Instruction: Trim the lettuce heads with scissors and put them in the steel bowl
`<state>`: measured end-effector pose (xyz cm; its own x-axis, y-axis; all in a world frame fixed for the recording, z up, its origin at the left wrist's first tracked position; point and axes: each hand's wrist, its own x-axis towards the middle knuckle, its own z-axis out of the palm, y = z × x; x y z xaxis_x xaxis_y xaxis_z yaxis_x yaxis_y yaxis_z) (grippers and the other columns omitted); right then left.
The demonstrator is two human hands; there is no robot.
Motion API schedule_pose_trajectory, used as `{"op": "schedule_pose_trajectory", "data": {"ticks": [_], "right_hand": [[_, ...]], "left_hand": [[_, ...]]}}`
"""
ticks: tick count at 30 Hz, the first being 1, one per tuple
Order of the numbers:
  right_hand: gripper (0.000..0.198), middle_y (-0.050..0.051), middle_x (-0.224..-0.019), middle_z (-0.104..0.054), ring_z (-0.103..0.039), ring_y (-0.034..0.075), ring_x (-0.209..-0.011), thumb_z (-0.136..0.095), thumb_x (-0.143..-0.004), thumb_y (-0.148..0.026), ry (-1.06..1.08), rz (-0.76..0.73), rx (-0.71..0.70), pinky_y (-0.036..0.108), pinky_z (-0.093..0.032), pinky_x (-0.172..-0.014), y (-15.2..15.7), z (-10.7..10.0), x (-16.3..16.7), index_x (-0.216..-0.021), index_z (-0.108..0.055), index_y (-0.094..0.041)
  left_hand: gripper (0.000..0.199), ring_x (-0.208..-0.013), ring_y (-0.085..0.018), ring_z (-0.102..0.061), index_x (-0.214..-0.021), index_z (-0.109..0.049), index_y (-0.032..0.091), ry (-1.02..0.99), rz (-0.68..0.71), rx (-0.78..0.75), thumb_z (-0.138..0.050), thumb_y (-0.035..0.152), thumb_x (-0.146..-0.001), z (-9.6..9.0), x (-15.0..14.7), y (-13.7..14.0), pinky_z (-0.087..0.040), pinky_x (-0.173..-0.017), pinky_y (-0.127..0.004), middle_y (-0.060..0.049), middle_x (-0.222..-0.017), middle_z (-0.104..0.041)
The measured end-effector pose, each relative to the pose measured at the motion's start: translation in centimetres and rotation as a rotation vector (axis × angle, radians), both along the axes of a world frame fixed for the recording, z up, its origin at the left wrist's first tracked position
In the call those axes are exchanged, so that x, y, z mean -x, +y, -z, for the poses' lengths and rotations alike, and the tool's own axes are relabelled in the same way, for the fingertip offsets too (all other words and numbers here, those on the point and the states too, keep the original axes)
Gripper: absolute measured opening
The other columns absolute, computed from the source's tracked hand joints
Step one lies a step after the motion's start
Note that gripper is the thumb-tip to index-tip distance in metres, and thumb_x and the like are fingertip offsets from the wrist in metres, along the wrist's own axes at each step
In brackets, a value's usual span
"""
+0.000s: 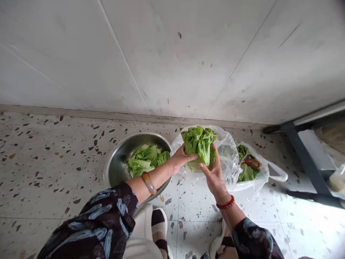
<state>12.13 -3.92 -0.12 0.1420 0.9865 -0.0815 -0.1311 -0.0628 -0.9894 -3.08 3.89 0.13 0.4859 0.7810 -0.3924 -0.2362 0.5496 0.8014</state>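
Observation:
A head of green lettuce (201, 142) is held up between my two hands, above a clear plastic bag (228, 144). My left hand (182, 158) grips its left side, with the thumb across the front. From the right, my right hand (214, 176) closes round the lower part of the same lettuce. Left of them, a steel basin (115, 163) on the floor holds loose lettuce leaves (149, 158); my left forearm passes over its near rim. A white plastic bag (262, 174) at the right contains more greens (246, 172) and red-handled scissors (252, 163).
A grey-white wall (172, 64) rises just behind the basin and bags. At the right stands a dark metal rack (304, 154) with its legs on the speckled tile floor (54, 169). My shoes (159, 223) are close to the basin.

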Motion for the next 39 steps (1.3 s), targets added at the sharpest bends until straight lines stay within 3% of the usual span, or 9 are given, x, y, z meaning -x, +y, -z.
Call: {"op": "schedule_pose_trajectory", "data": {"ticks": [7,13,18,27,34,39], "right_hand": [[0.096,0.008,-0.173,-0.034,-0.036,0.030,-0.158,-0.082,-0.087,-0.047,-0.001,0.136,0.100,0.054,-0.032,-0.130,-2.5,2.8,-0.3,-0.166,-0.030,-0.034],[0.087,0.011,-0.162,-0.051,-0.051,0.027,-0.147,-0.078,-0.090,-0.046,0.158,0.104,0.174,0.049,-0.042,-0.124,-2.4,3.0,0.2,-0.164,-0.035,-0.030],[0.075,0.006,-0.163,-0.052,-0.056,0.025,-0.143,-0.069,-0.094,-0.049,0.298,0.092,0.237,0.047,-0.052,-0.114,-2.2,3.1,1.3,-0.161,-0.038,-0.037],[0.038,0.004,-0.142,-0.070,-0.064,0.029,-0.128,-0.064,-0.090,-0.049,0.630,0.144,0.408,0.050,-0.059,-0.099,-1.8,4.7,-1.9,-0.122,-0.070,-0.030],[0.051,-0.004,-0.127,-0.075,-0.072,0.018,-0.099,-0.086,-0.080,-0.036,0.685,0.170,0.372,0.032,-0.064,-0.080,-2.0,5.1,-0.8,-0.128,-0.069,-0.040],[0.051,-0.008,-0.115,-0.078,-0.073,0.014,-0.089,-0.091,-0.074,-0.023,0.688,0.281,0.373,0.026,-0.062,-0.071,-1.9,6.3,-1.2,-0.118,-0.072,-0.041]], "left_hand": [[0.099,-0.137,-0.032,-0.059,-0.140,-0.048,0.023,0.006,0.136,0.063,-0.100,0.033,-0.056,2.2,-0.8,-0.9,-0.049,-0.117,-0.048,-0.014,-0.145,-0.063],[0.083,-0.133,-0.033,-0.061,-0.132,-0.056,0.022,0.049,0.053,0.117,-0.097,0.033,-0.061,2.7,1.0,-1.7,-0.048,-0.114,-0.050,-0.013,-0.138,-0.068],[0.080,-0.130,-0.032,-0.062,-0.133,-0.059,0.026,0.013,0.035,0.174,-0.096,0.039,-0.063,2.9,2.2,-1.9,-0.049,-0.110,-0.047,-0.010,-0.133,-0.071],[0.073,-0.121,-0.030,-0.067,-0.135,-0.060,0.023,-0.078,0.106,0.265,-0.091,0.037,-0.069,4.4,3.2,-1.0,-0.051,-0.104,-0.042,-0.011,-0.127,-0.074],[0.080,-0.118,-0.027,-0.068,-0.144,-0.056,0.025,-0.166,0.184,0.212,-0.090,0.026,-0.072,4.4,3.8,-1.6,-0.050,-0.101,-0.039,-0.009,-0.126,-0.074],[0.072,-0.113,-0.027,-0.070,-0.136,-0.063,0.023,-0.172,0.167,0.240,-0.092,0.028,-0.070,4.0,4.4,-1.5,-0.052,-0.097,-0.037,-0.009,-0.122,-0.075]]}}
